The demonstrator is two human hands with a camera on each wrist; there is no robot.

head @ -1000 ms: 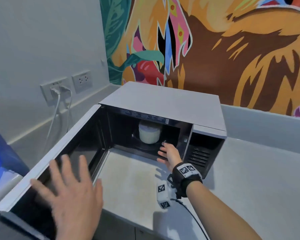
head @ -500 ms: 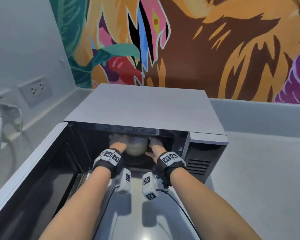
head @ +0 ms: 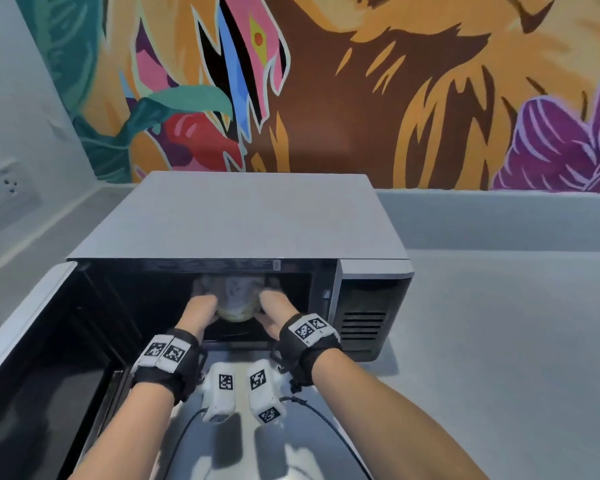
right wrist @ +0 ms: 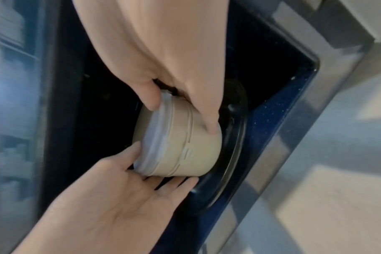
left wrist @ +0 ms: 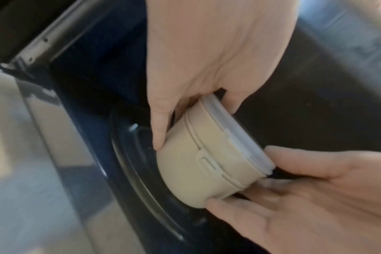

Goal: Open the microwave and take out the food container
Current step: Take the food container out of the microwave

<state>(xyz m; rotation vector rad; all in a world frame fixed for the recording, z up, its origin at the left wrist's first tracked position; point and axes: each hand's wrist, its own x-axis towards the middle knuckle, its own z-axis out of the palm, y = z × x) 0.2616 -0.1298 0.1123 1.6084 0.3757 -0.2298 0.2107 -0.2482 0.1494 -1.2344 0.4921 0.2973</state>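
The microwave (head: 243,216) stands on the counter with its door (head: 32,341) swung open to the left. Inside, a round cream food container (head: 238,301) with a clear lid sits over the glass turntable (left wrist: 128,154). My left hand (head: 201,306) grips its left side, thumb low on the wall and fingers at the lid (left wrist: 233,104). My right hand (head: 276,306) grips the right side the same way (right wrist: 211,127). In both wrist views the container (left wrist: 207,154) (right wrist: 185,146) is clamped between the two hands. I cannot tell whether it still touches the turntable (right wrist: 235,137).
The microwave's dark control panel (head: 364,320) is right of the cavity. Grey counter (head: 499,341) stretches to the right and in front of the microwave. A wall outlet (head: 4,192) is at far left. A painted mural covers the back wall.
A second ago my left hand was out by the open door and only the right was reaching in. Both hands have since closed round the container inside the cavity.
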